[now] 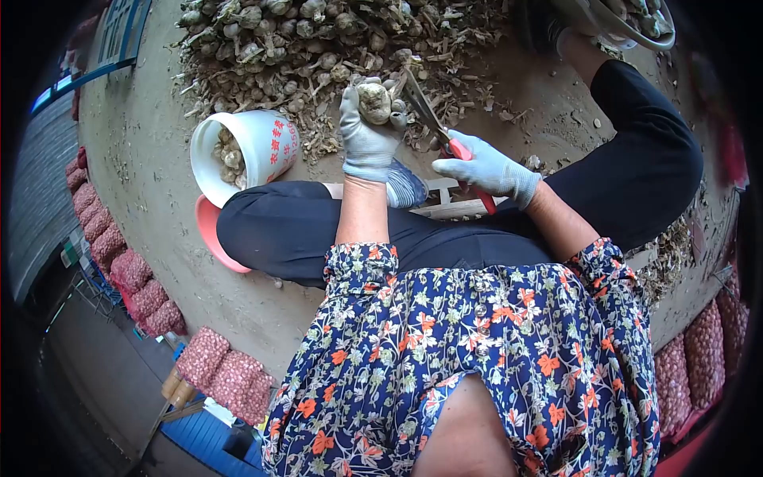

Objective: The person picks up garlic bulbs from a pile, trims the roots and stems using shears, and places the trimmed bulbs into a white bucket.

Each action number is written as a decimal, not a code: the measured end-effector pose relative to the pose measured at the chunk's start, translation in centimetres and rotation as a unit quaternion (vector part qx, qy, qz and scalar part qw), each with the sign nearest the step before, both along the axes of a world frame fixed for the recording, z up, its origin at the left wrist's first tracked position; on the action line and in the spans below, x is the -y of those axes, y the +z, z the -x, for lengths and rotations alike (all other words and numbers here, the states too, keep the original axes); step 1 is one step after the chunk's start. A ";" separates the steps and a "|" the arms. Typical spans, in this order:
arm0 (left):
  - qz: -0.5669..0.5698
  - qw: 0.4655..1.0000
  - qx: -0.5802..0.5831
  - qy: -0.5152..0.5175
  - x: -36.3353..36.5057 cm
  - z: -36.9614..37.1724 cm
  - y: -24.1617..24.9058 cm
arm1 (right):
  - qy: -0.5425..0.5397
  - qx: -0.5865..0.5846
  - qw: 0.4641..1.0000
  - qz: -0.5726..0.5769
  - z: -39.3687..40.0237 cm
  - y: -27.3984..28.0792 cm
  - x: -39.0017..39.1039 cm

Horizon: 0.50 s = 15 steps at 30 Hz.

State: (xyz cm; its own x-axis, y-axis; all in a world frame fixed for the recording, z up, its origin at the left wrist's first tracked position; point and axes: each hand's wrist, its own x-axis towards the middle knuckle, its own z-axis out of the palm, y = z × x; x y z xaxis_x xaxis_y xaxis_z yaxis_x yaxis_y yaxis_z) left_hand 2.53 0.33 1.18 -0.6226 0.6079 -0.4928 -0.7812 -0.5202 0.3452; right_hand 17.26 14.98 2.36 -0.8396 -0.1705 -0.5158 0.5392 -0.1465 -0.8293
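Observation:
My left hand [370, 143], in a pale work glove, is closed around a whitish garlic bulb [373, 103] held up in front of me. My right hand [491, 168], gloved as well, grips pruning shears [458, 149] with red handles. Their long metal blades point up and left, with the tips close beside the fingers of my left hand. Past both hands lies a big heap of garlic [318, 48] with dry stalks and husks. A white bucket [253, 147] with red lettering leans near my left knee and holds some garlic bulbs.
A pink-red basin or bucket rim [213, 234] shows by my left knee. Another bucket [664, 36] stands at the top right. Red mesh sacks [151, 302] of garlic line the left side, and more sacks [705, 362] stand at the right.

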 end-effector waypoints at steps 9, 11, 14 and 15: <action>0.123 0.990 0.035 0.053 0.0 0.8 0.4 | -0.024 0.006 0.997 -0.071 0.3 -1.1 0.4; 0.164 0.975 0.000 0.149 2.3 3.5 1.8 | -0.034 0.107 0.994 0.015 0.2 -0.6 -0.2; 0.320 0.878 -0.204 0.291 11.2 9.6 3.9 | -0.084 0.150 0.979 0.111 0.2 -1.3 -0.6; 0.408 0.817 -0.216 0.345 12.9 10.6 5.4 | -0.088 0.149 0.979 0.110 0.3 -1.6 -0.5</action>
